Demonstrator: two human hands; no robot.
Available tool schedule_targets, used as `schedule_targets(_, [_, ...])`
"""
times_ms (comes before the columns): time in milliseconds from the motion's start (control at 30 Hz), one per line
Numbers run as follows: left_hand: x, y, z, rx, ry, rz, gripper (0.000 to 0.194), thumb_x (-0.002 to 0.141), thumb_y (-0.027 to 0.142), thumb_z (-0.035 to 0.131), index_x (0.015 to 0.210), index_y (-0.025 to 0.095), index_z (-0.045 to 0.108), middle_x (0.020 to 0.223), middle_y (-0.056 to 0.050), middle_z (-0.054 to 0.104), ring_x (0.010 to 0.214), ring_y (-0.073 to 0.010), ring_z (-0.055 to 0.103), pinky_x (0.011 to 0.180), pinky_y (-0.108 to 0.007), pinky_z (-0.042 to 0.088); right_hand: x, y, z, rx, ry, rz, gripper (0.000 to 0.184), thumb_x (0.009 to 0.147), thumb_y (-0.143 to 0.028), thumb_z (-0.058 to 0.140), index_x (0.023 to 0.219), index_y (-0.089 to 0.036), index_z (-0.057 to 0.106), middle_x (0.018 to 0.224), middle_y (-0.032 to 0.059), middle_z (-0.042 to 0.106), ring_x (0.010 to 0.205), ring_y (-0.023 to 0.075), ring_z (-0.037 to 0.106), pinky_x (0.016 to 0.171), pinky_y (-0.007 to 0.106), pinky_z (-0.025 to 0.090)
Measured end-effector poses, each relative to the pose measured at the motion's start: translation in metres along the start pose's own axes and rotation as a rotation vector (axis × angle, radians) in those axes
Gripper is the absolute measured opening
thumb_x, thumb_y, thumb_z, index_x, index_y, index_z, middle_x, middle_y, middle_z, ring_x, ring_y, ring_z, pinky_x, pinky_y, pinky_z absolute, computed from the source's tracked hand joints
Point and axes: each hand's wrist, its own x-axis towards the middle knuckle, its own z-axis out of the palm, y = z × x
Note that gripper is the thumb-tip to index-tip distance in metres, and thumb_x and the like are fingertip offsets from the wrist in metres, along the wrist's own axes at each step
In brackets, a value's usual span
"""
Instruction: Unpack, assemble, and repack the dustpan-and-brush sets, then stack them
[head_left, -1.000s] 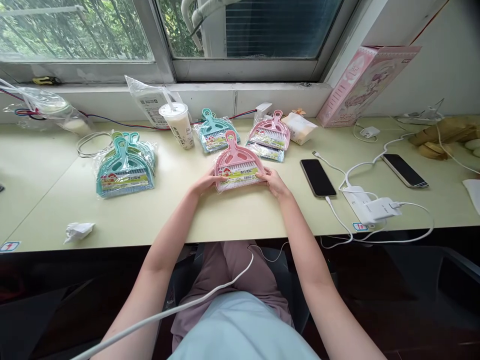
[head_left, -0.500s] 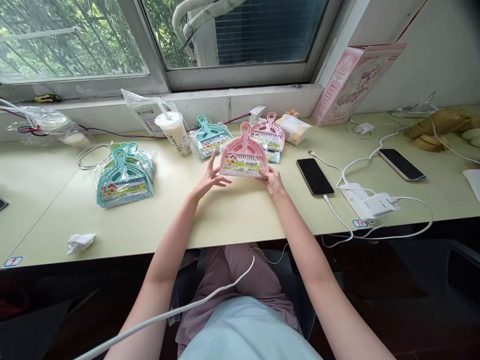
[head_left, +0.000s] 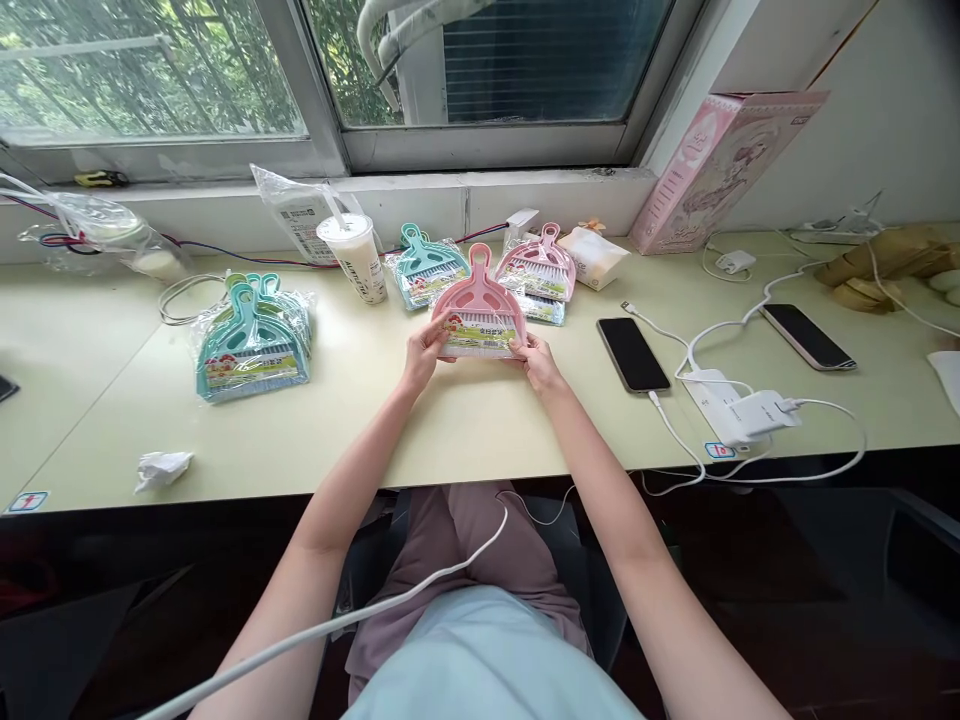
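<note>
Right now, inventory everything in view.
Held dustpan set: one, pink, centre
Left dustpan sets: several, teal, left
Rear dustpan sets: several, teal and pink, back
Upright cup: one, whitish, back
Bags: two, clear, back left
Packet: one, pale, back
Tall box: one, pink, back right
Bundle: one, brown, far right
Phones: two, dark, right
Power strip: one, white, right
Cables: several, white, right
Crumpled tissue: one, white, front left
Table: one, pale green, underneath
Window: one, grey, behind
Hands: two, bare, centre
</note>
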Motion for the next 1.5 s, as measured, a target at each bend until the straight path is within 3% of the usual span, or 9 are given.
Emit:
schedule_targets(133, [0.003, 0.0, -0.003, -0.083, 0.005, -0.078, 0.098, 0.075, 0.037, 0.067, 0.154, 0.029, 0.01, 0.117, -0.003, 0.068, 0.081, -0.0157, 0.068, 0.066, -0.027, 0.06, 0.0, -0.001, 0.001, 0.015, -0.009, 0.016, 0.036, 0.063, -0.031, 0.078, 0.095, -0.019, 0.066, 0.095, 0.0048, 0.074, 0.088, 0.0221, 0.069, 0.075, 0.037, 0.061])
schedule_targets(333, [0.011, -0.009, -0.016, -0.091, -0.13, -0.225, 0.067, 0.065, 0.038, 0.076, 0.124, 0.012, 0.058, 0.109, -0.012, 0.071, 0.099, -0.0282, 0.068, 0.084, -0.039, 0.057, -0.003, -0.003, 0.002, -0.005, -0.034, 0.029, 0.033, 0.066, -0.03, 0.076, 0.096, -0.019, 0.065, 0.098, 0.0052, 0.074, 0.088, 0.022, 0.069, 0.076, 0.038, 0.061])
schedule_targets(500, [0.008, -0.008, -0.013, -0.149, -0.085, -0.193, 0.066, 0.072, 0.042, 0.072, 0.131, 0.022, 0.049, 0.124, -0.007, 0.065, 0.114, -0.0266, 0.062, 0.09, -0.039, 0.055, -0.003, -0.004, 0.002, -0.011, -0.021, 0.016, 0.032, 0.068, -0.029, 0.073, 0.097, -0.019, 0.064, 0.101, 0.0048, 0.073, 0.091, 0.0217, 0.068, 0.073, 0.034, 0.06])
schedule_targets(633, [0.006, -0.005, -0.011, -0.16, -0.153, -0.256, 0.061, 0.076, 0.047, 0.069, 0.128, 0.018, 0.052, 0.123, -0.012, 0.065, 0.111, -0.0288, 0.063, 0.081, -0.039, 0.059, -0.004, -0.005, 0.006, -0.054, -0.01, 0.027, 0.033, 0.071, -0.03, 0.067, 0.102, -0.02, 0.063, 0.106, 0.0052, 0.072, 0.093, 0.0216, 0.067, 0.071, 0.033, 0.06])
schedule_targets(800, [0.005, -0.005, -0.014, -0.152, -0.16, -0.187, 0.064, 0.075, 0.048, 0.07, 0.129, 0.02, 0.051, 0.125, -0.011, 0.064, 0.111, -0.029, 0.063, 0.077, -0.038, 0.06, -0.004, 0.0, 0.012, -0.154, 0.016, -0.011, 0.045, 0.074, -0.044, 0.064, 0.112, -0.023, 0.058, 0.116, 0.0058, 0.066, 0.098, 0.0221, 0.065, 0.063, 0.031, 0.06])
schedule_targets(1000, [0.007, -0.012, -0.011, -0.182, -0.199, -0.169, 0.07, 0.075, 0.049, 0.07, 0.136, 0.023, 0.047, 0.128, -0.01, 0.063, 0.11, -0.0294, 0.063, 0.073, -0.036, 0.061, 0.001, 0.008, 0.011, -0.16, 0.108, -0.093, 0.051, 0.064, -0.053, 0.069, 0.101, -0.019, 0.061, 0.104, 0.007, 0.067, 0.086, 0.0216, 0.064, 0.057, 0.03, 0.058])
schedule_targets(1200, [0.008, -0.015, -0.013, -0.221, -0.132, -0.219, 0.078, 0.071, 0.047, 0.074, 0.14, 0.025, 0.043, 0.126, -0.01, 0.064, 0.103, -0.0286, 0.066, 0.071, -0.036, 0.06, 0.0, 0.009, 0.011, -0.148, 0.045, -0.106, 0.05, 0.07, -0.062, 0.062, 0.099, -0.021, 0.062, 0.1, 0.0056, 0.068, 0.081, 0.0196, 0.064, 0.057, 0.029, 0.058])
schedule_targets(1367, [0.005, -0.013, -0.009, -0.229, -0.129, -0.192, 0.067, 0.067, 0.045, 0.076, 0.125, 0.02, 0.057, 0.121, -0.011, 0.066, 0.106, -0.0324, 0.065, 0.079, -0.044, 0.057, 0.005, 0.012, 0.008, -0.11, 0.129, -0.12, 0.051, 0.066, -0.06, 0.068, 0.098, -0.021, 0.063, 0.1, 0.0052, 0.067, 0.078, 0.0186, 0.063, 0.05, 0.029, 0.058])
schedule_targets(1500, [0.002, -0.008, -0.012, -0.182, -0.056, -0.131, 0.053, 0.056, 0.037, 0.08, 0.104, 0.017, 0.067, 0.107, -0.008, 0.072, 0.108, -0.0321, 0.062, 0.094, -0.045, 0.049, 0.002, 0.01, 0.009, -0.141, 0.057, -0.142, 0.051, 0.069, -0.062, 0.066, 0.1, -0.022, 0.063, 0.099, 0.0048, 0.068, 0.08, 0.0187, 0.064, 0.052, 0.028, 0.058])
